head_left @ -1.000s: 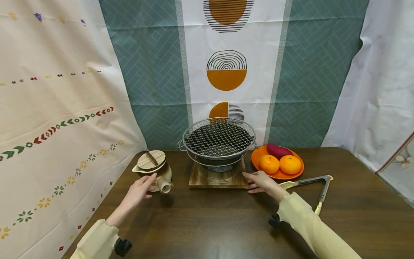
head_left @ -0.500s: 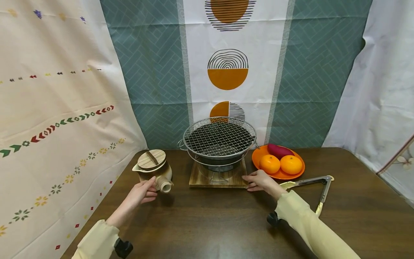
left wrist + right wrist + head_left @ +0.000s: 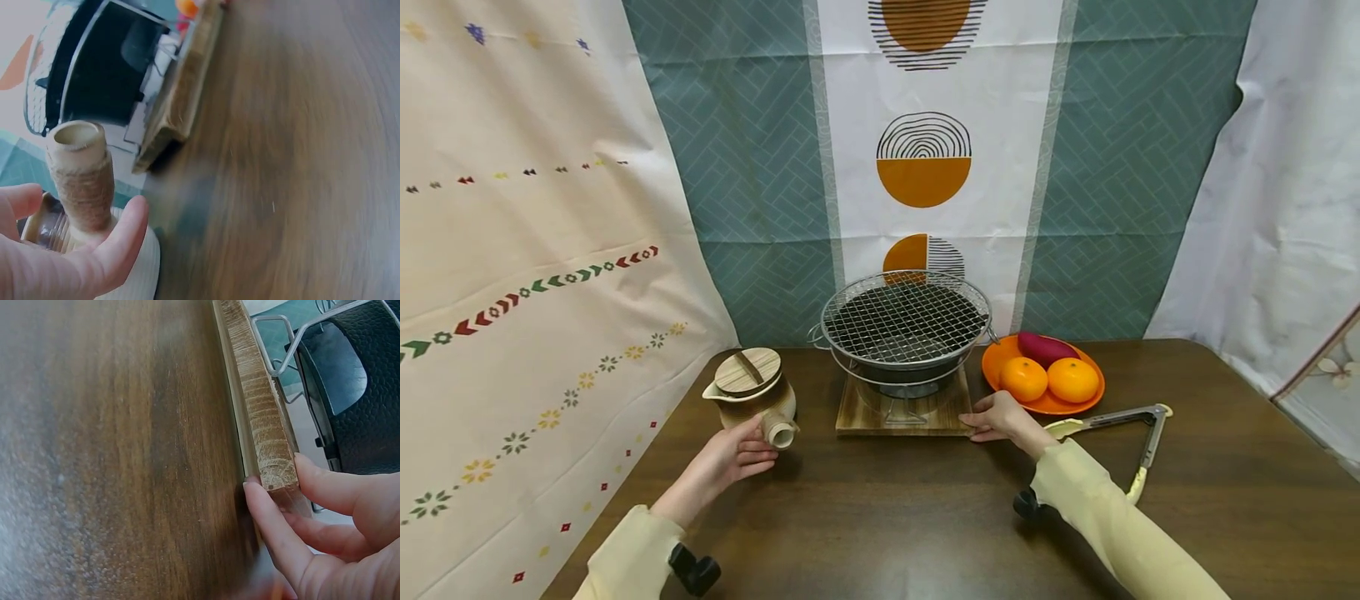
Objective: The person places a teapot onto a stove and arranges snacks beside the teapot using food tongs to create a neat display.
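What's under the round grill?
Under the grill is a wooden board, its near right corner pinched by the right hand. The board's middle is covered, so I can't see it.

Near edge of desk (image 3: pixel 880 517) cut off in head view. By left edge, pot (image 3: pixel 762 402) partly hidden behind left grip (image 3: pixel 730 457). Toward far edge, wooden board (image 3: pixel 862 414) — rear edge hidden behind grill (image 3: pixel 910 329).
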